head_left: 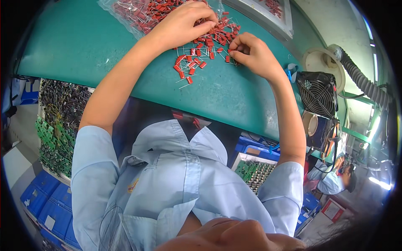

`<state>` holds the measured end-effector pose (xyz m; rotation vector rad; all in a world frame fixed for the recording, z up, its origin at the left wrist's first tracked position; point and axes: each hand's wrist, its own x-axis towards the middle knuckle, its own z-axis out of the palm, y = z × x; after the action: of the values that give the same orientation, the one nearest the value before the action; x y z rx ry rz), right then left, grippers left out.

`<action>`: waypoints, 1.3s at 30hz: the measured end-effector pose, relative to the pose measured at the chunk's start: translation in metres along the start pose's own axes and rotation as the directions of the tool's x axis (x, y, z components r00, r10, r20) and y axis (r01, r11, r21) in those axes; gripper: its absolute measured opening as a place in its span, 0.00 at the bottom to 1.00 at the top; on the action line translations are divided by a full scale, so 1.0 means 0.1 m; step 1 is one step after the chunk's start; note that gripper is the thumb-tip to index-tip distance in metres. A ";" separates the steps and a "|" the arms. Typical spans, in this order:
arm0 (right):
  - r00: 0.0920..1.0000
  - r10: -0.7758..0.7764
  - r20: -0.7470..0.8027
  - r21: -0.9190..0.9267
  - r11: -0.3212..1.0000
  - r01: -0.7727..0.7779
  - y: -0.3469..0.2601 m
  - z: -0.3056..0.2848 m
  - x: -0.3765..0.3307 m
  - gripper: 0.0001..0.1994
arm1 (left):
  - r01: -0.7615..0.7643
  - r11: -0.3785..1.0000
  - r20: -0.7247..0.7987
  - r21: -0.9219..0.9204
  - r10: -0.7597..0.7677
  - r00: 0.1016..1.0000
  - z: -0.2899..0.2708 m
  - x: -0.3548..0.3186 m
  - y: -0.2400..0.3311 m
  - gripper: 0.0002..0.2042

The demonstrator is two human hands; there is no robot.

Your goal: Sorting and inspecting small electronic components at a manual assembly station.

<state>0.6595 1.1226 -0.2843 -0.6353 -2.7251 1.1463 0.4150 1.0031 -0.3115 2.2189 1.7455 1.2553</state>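
Many red capacitors [190, 62] with thin wire leads lie in a loose pile on the green tabletop [79, 50]. My left hand [186, 25] reaches over the pile from the left, thumb and fingers bent together at its right side; what they hold, if anything, is hidden. At the right edge of the pile my right hand [253, 54] is closed in a pinch, with a bit of red at the fingertips that looks like a capacitor. Behind my left hand, a clear plastic bag [119, 16] holds more of the red capacitors.
A pale-framed tray [289, 25] with red parts stands at the far right. Right of my forearm are a black fan [317, 94] and a ribbed hose [364, 77]. Circuit boards [54, 138] and blue bins [52, 205] sit at the left. Another person [333, 180] is at the right.
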 end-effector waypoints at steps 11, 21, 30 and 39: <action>0.980 0.082 -0.183 0.440 0.898 0.007 -0.15 -0.07 -0.90 0.07 | 0.077 0.987 0.006 -0.138 -0.077 0.997 0.14 -0.08 -0.03 0.07; 0.964 0.170 -0.206 0.565 0.825 -0.025 -0.12 0.04 -1.31 0.12 | 0.128 0.980 0.034 -0.155 -0.124 0.992 0.14 -0.06 0.00 0.07; 0.960 0.201 -0.193 0.544 0.836 -0.066 -0.05 0.07 -1.30 0.10 | 0.241 0.956 0.090 -0.166 -0.229 0.969 0.07 -0.05 0.11 0.07; 0.937 0.311 -0.159 0.527 0.829 -0.185 0.03 -0.01 -1.22 0.05 | 0.287 0.939 0.099 -0.187 -0.273 0.957 0.06 -0.06 0.19 0.06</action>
<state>0.7712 1.0736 -0.2798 -0.9851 -2.0479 1.6392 0.4332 0.9933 -0.3095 1.8071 1.7454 1.2091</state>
